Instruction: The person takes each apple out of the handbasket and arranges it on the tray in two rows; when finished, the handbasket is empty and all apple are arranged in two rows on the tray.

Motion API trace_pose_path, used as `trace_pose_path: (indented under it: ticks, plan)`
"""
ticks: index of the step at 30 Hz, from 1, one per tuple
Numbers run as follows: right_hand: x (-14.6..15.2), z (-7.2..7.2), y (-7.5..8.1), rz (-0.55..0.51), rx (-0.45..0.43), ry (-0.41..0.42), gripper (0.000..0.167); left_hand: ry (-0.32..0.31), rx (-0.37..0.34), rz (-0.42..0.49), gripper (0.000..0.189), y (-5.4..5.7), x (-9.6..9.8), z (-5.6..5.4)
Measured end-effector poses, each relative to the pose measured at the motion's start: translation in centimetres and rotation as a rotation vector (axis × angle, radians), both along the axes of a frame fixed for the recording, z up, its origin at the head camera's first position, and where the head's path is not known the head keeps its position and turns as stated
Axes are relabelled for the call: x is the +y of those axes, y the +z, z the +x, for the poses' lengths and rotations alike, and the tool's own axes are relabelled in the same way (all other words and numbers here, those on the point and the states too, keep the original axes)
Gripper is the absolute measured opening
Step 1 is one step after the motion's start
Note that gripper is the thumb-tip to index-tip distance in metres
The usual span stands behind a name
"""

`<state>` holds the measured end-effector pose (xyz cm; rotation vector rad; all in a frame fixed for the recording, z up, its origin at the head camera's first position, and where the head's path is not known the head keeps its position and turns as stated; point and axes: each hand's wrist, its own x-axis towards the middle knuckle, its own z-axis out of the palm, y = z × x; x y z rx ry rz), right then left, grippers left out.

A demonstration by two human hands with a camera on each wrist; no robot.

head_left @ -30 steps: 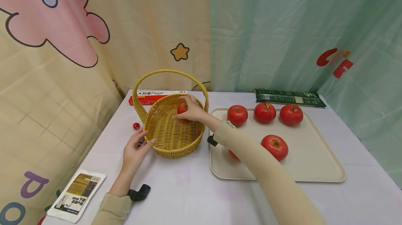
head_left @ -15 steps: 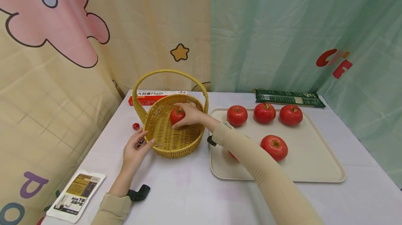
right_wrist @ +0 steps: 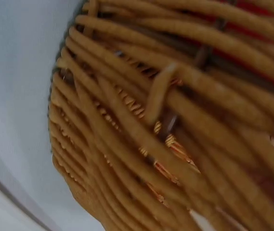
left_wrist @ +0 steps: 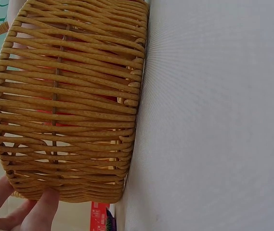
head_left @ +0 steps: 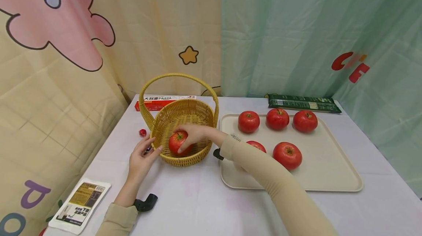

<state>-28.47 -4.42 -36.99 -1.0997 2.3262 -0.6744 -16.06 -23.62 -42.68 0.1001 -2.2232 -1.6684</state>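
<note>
In the head view my right hand (head_left: 192, 135) reaches into a yellow woven basket (head_left: 184, 161) with a tall handle. Its fingers and thumb hold a red tomato (head_left: 177, 142) low at the near side of the basket. My left hand (head_left: 141, 157) grips the basket's left rim. The left wrist view shows the weave (left_wrist: 69, 110) from outside, with fingertips (left_wrist: 45, 207) against it and red showing through the gaps. Close-up wickerwork (right_wrist: 141, 110) fills most of the right wrist view, hiding the right hand.
A beige tray (head_left: 326, 170) on the right carries several tomatoes (head_left: 288, 155), one partly behind my right sleeve. Behind lie a red pasta box (head_left: 155, 105) and a green package (head_left: 303, 103). A white pouch (head_left: 80, 205) and a small red item (head_left: 142, 133) lie left.
My right hand has moved the tomato from the basket's far right side toward its near side. My left hand stays at the rim.
</note>
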Motion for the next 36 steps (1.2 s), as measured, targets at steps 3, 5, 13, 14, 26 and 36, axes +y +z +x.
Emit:
trace_pose_path:
  ticks: [3,5,13,14,26,36]
  plan:
    - [0.0,0.4,-0.2,-0.005,-0.015,0.021,0.075,-0.002,-0.002,-0.002,0.047,0.0,0.0,0.0]
    - [0.1,0.5,-0.2,-0.007,0.002,0.023,0.073,-0.003,-0.007,-0.002,0.047,0.1,0.0,0.0]
    - [2.1,2.0,2.1,-0.019,0.226,-0.059,0.073,0.007,-0.012,-0.019,0.047,0.2,-0.1,0.2]
    - [2.6,2.3,2.5,-0.043,0.242,-0.068,0.073,0.004,-0.014,-0.023,0.047,0.2,-0.1,0.1]
    - [14.1,6.2,6.3,-0.318,0.188,-0.233,0.071,-0.002,-0.028,-0.038,0.047,0.4,0.1,0.2]
    - [26.2,7.7,5.1,-0.315,0.132,-0.559,0.081,0.008,-0.039,-0.027,0.045,2.0,0.9,0.8]
